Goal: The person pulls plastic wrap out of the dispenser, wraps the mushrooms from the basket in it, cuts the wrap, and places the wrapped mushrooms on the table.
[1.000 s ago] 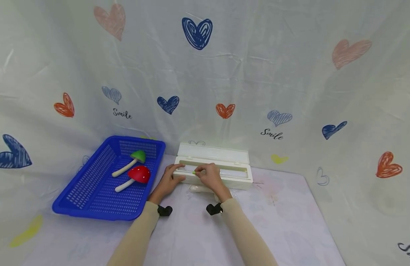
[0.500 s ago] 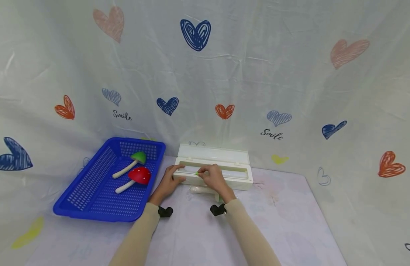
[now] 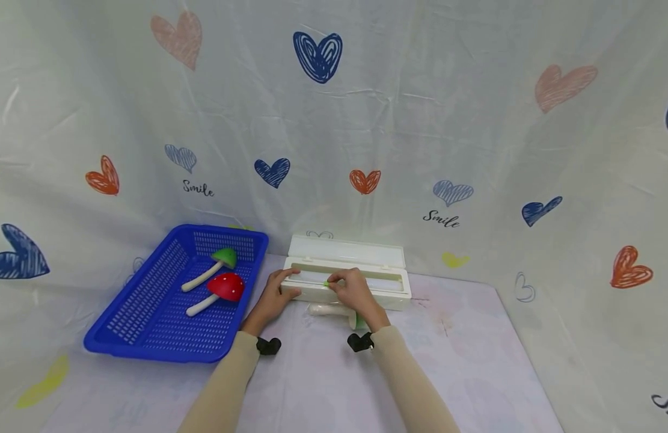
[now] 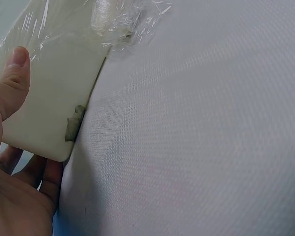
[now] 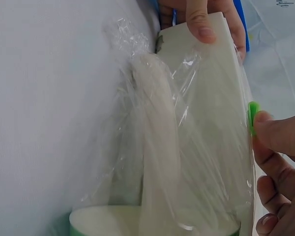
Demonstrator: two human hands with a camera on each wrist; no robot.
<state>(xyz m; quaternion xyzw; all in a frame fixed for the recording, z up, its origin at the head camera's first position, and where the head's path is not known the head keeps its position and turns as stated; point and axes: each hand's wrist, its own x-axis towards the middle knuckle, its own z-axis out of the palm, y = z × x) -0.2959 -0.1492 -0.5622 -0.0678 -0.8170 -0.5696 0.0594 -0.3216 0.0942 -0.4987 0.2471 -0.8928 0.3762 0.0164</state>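
Observation:
A long white cling film dispenser box [image 3: 388, 300] stands on the table with its lid tipped back. My left hand [image 3: 271, 302] grips the box's left end, thumb on the front face and fingers round the end. At the front edge, my right hand [image 3: 356, 293] pinches a small bright green slide cutter [image 5: 251, 117] between thumb and forefinger. Clear cling film [image 5: 199, 105] drapes down the front of the box. A toy mushroom [image 5: 160, 128] with a white stem and green cap lies in that film before the box; my right wrist partly covers it in the head view.
To the left stands a blue perforated basket [image 3: 150, 353]. Inside it lie a green-capped mushroom [image 3: 223, 258] and a red mushroom [image 3: 227, 287] with white dots. A curtain printed with hearts [image 3: 318, 58] hangs behind the table.
My right hand has slid to the right along the box edge with the green cutter. More of the front mushroom's green cap shows. My left hand keeps its place.

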